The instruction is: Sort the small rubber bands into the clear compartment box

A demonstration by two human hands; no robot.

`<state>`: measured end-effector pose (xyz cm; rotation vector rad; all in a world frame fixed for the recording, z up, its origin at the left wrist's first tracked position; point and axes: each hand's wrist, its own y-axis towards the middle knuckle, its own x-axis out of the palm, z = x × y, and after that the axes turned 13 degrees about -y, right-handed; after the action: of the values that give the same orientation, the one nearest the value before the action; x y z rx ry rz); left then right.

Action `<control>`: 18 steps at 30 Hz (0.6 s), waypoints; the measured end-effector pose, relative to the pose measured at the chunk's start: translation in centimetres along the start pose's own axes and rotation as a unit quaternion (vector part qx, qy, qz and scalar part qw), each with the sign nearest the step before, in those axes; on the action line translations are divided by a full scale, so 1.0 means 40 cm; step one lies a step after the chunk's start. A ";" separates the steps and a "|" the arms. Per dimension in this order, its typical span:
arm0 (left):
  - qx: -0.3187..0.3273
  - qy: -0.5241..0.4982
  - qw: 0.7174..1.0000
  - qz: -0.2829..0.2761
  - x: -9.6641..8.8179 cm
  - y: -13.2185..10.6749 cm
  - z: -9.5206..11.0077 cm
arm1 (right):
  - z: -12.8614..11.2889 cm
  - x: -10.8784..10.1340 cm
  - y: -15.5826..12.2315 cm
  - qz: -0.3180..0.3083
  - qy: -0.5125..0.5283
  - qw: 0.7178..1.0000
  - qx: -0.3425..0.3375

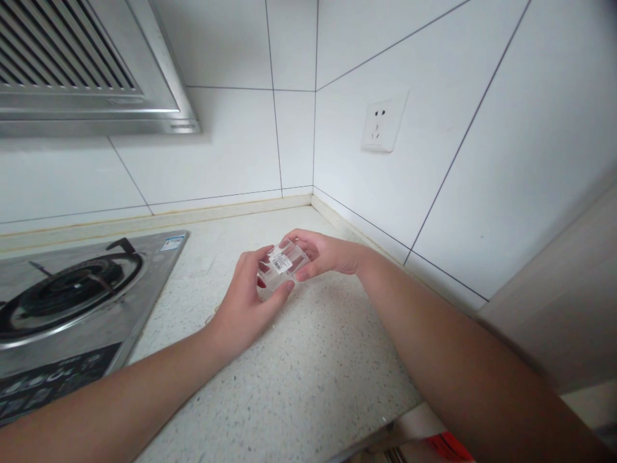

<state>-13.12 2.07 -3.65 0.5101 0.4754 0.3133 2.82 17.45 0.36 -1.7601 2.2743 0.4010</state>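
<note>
The left hand [250, 288] is clamped on the left end of a small, clear, rectangular plastic box [285, 266], thumb along its near edge. The right hand [322, 253] grips the right end between thumb and fingers. The box is located between both hands, its white barcode label [279, 260] facing up. Below the hands lies a white speckled countertop [313, 366]; box contact with it cannot be determined. Left of the left hand: a silver metal gas stove [113, 325] with a round black burner [72, 283]. Above and right of the right hand: a white square wall socket [384, 125].
</note>
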 end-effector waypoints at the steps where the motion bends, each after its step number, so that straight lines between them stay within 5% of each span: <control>1: 0.000 -0.001 1.000 0.000 0.000 0.000 0.000 | 0.002 0.000 0.001 0.003 0.000 1.000 -0.006; 11: -0.008 -0.028 0.999 0.026 0.006 -0.002 -0.007 | -0.004 0.002 0.004 0.030 -0.017 0.999 -0.016; 18: 0.005 -0.043 0.999 0.031 0.003 -0.008 -0.012 | 0.015 -0.006 0.003 -0.033 -0.062 0.997 0.019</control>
<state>-13.22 2.05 -4.23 0.5463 0.3782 0.3469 2.75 17.91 -0.09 -1.7362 2.1190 0.4389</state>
